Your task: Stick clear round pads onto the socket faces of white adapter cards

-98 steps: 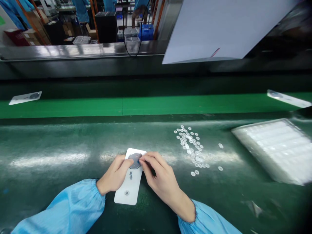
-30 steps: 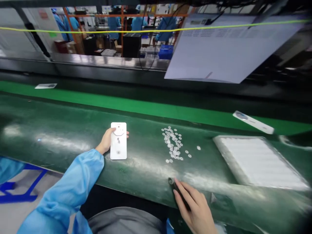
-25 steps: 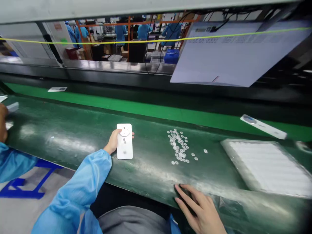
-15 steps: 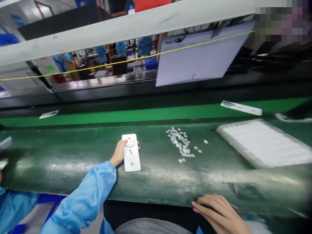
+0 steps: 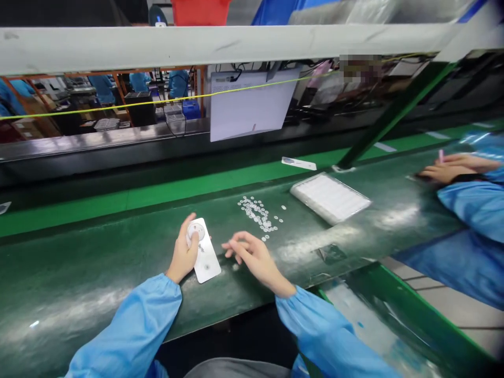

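My left hand point(image 5: 185, 252) is closed round the left edge of a white phone back cover point(image 5: 207, 262), its thumb on the round camera area near the top. The cover is tilted over the green work surface point(image 5: 129, 252). Just right of it is my right hand point(image 5: 254, 257), thumb and forefinger brought together in a pinch, the other fingers curled. Whatever may be between those fingertips is too small to make out. A scattered pile of small whitish rings point(image 5: 255, 211) lies beyond my right hand.
A plastic-wrapped white pack point(image 5: 331, 197) lies right of the rings. Another white panel point(image 5: 299, 163) rests on the bright green strip behind. A slanted green post point(image 5: 394, 115) rises there. At the right, a co-worker's hands point(image 5: 452, 169) are on the bench. A green-edged bin point(image 5: 429, 310) stands below.
My right hand has come up from the bench's front edge to beside the phone back cover. The cover is now more tilted in my left hand. The view has swung right.
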Motion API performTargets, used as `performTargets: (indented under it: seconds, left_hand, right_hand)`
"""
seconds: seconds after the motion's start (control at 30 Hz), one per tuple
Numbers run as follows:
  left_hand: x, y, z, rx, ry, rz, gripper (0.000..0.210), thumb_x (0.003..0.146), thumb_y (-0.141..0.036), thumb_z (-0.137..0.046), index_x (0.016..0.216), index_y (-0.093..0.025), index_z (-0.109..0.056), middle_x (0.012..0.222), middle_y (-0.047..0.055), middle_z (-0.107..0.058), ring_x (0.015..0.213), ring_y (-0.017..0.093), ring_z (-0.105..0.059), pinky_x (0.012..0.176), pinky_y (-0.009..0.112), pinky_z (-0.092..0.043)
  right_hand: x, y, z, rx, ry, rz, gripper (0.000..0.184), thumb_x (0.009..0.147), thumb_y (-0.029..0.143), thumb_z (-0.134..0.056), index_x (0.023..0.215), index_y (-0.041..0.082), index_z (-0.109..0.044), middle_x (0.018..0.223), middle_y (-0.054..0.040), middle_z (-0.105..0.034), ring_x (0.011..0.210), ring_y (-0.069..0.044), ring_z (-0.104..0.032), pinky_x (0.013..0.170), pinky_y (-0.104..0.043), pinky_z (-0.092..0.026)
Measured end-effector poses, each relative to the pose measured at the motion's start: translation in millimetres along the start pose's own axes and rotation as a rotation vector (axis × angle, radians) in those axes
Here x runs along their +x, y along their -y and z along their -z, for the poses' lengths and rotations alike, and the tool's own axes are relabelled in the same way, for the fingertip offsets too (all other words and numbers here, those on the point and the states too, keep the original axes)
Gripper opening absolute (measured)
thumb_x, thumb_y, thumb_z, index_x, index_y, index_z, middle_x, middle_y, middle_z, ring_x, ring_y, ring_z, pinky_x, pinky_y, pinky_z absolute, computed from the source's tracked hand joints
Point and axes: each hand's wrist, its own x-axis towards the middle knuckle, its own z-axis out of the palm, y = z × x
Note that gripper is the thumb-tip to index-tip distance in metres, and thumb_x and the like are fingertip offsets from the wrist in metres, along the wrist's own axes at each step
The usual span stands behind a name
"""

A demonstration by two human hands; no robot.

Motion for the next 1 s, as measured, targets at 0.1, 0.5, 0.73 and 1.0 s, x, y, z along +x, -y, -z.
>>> performTargets:
  seconds: [0.1,0.5,0.73,1.0]
  left_hand:
    - [0.6,-3.9,1.7,0.196,-0.035,-0.14,0.031,0.088,-0.03,-0.071,0.116,-0.019,-0.075,0.119,0.011,-0.074,0.111,0.027,-0.069,0.103,0.037,-0.051]
    - [10.1,7.2,1.6,0.206,-0.046,-0.097,0.015,0.08,-0.026,-0.08,0.094,-0.022,-0.083,0.098,0.008,-0.08,0.095,0.028,-0.074,0.093,0.039,-0.055]
    - [12.4,1.7,2.7,0.246,0.05,-0.052,0.015,0.082,-0.027,-0.079,0.095,-0.022,-0.083,0.1,0.007,-0.08,0.095,0.028,-0.074,0.093,0.037,-0.055]
    - [8.9,0.6,1.1,0.245,0.009,-0.029,0.025,0.073,-0.028,-0.087,0.097,-0.022,-0.083,0.102,0.008,-0.08,0.097,0.029,-0.073,0.096,0.04,-0.054]
  right_hand:
    - [34.9,7.7,-16.2,0.187,0.111,-0.08,0.045,0.07,0.055,-0.085,0.08,0.016,-0.065,0.063,0.0008,-0.062,0.049,-0.007,-0.041,0.042,-0.02,-0.027]
    - [74.9,-12.2,-18.1,0.251,0.396,-0.391,0.04,0.061,0.047,-0.093,0.067,0.013,-0.071,0.051,0.0099,-0.03,0.048,-0.004,-0.019,0.044,-0.022,-0.011]
    - [72.9,-12.5,-6.2,0.149,0.398,-0.309,0.041,0.07,0.052,-0.087,0.076,0.014,-0.074,0.053,0.0062,-0.043,0.045,-0.004,-0.026,0.042,-0.022,-0.013]
    - [68.4,-11.1,-8.6,0.13,0.358,-0.237,0.036,0.073,0.05,-0.085,0.072,0.016,-0.074,0.054,0.0046,-0.047,0.045,-0.005,-0.027,0.041,-0.023,-0.016]
